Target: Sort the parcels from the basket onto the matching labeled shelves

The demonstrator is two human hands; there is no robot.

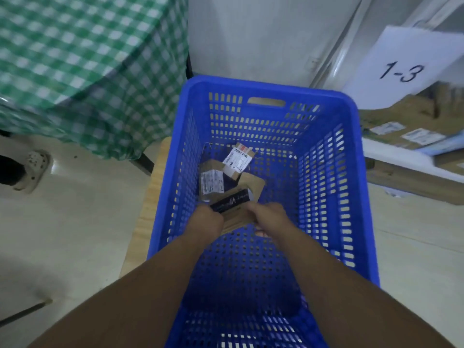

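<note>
Both my arms reach down into a blue perforated plastic basket (pixel 336 187). My left hand (pixel 207 223) grips the near end of a slim black box (pixel 229 200). My right hand (pixel 268 218) holds the near edge of a flat brown cardboard parcel (pixel 238 217) lying under that box. Two small brown parcels with white labels lie farther back on the basket floor, one at the left (pixel 212 180) and one behind it (pixel 238 160). A white paper sign reading 1-3 (pixel 401 69) hangs on the shelf at the upper right.
A low shelf (pixel 406 179) at the right carries labeled cardboard boxes (pixel 401 129). A table with a green checked cloth (pixel 88 66) stands at the upper left. A person's shoe (pixel 32 169) rests on the pale floor at left. The basket sits on a wooden board (pixel 153 194).
</note>
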